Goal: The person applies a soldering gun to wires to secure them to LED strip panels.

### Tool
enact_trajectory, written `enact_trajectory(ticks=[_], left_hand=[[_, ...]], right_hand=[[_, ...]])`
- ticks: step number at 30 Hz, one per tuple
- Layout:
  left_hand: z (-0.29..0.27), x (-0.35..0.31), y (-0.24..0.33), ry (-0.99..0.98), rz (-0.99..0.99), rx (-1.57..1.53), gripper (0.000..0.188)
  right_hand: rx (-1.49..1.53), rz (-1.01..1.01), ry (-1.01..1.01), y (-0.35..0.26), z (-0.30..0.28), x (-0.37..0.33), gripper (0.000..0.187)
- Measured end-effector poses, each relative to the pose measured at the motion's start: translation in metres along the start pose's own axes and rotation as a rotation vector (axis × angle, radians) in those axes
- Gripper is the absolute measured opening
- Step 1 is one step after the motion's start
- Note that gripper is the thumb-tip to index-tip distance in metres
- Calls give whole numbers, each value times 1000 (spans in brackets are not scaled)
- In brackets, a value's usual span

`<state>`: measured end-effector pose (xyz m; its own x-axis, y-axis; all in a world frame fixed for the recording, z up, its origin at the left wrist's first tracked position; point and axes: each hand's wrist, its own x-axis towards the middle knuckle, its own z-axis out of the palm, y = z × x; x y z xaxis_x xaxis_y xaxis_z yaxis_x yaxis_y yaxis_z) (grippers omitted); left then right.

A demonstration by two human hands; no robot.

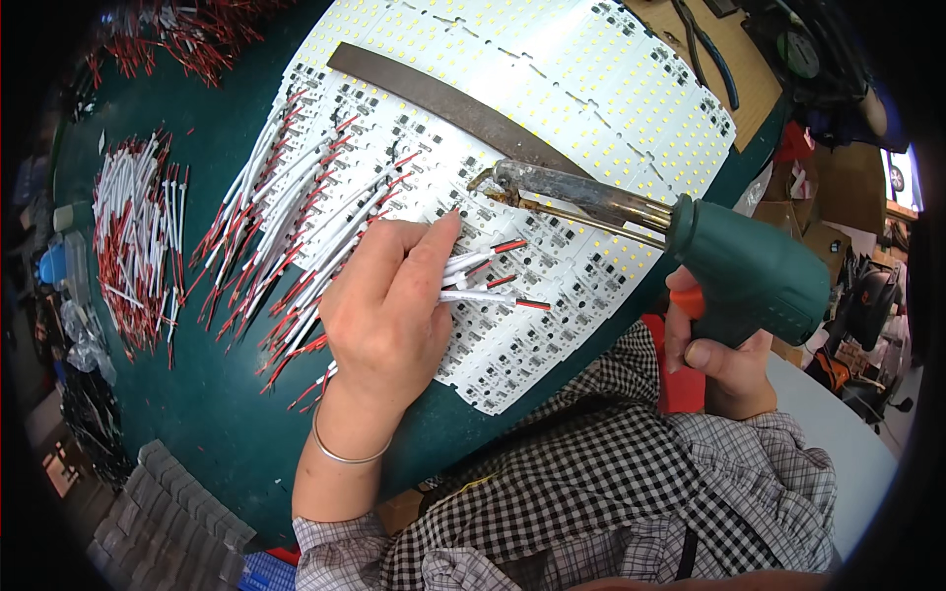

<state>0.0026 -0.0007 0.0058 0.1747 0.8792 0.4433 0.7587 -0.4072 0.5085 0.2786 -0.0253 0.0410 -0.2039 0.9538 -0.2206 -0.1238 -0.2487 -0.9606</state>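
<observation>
My right hand (pixel 724 364) grips a green soldering gun (pixel 754 261), a finger at its orange trigger. The gun's blackened tip (pixel 493 187) is over the white LED circuit boards (pixel 527 345), just beyond my left fingers; whether it touches a board I cannot tell. My left hand (pixel 389 295) is closed round several short white cables (pixel 483 281) with red and black ends, its index finger pointing at the boards. More white cables (pixel 305 182) lie in rows over the boards' left part, their inner ends at the pads, loose ends toward the lower left.
A brown metal bar (pixel 443 103) lies across the boards. On the green tabletop (pixel 212 414), a heap of cables (pixel 138 241) lies left and a red wire bundle (pixel 187 39) far left. Pliers (pixel 714 59) rest on a wooden board at the far right. Grey stacked pieces (pixel 168 522) stand lower left.
</observation>
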Motion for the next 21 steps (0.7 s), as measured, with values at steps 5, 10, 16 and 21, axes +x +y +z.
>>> enact_trajectory(ticks=[5,10,16,21], left_hand=[[6,0,-8,63,101,-14,47],[5,3,-15,21,93,-195,44],[3,1,-13,-12,62,-211,49],[1,2,-13,-52,30,-224,53]], right_hand=[[14,17,-49,1,-10,-6,64],[-11,66,-138,-3,-14,-14,55],[-41,105,-211,5,-19,-17,55],[-82,90,-260,5,-15,-17,44]])
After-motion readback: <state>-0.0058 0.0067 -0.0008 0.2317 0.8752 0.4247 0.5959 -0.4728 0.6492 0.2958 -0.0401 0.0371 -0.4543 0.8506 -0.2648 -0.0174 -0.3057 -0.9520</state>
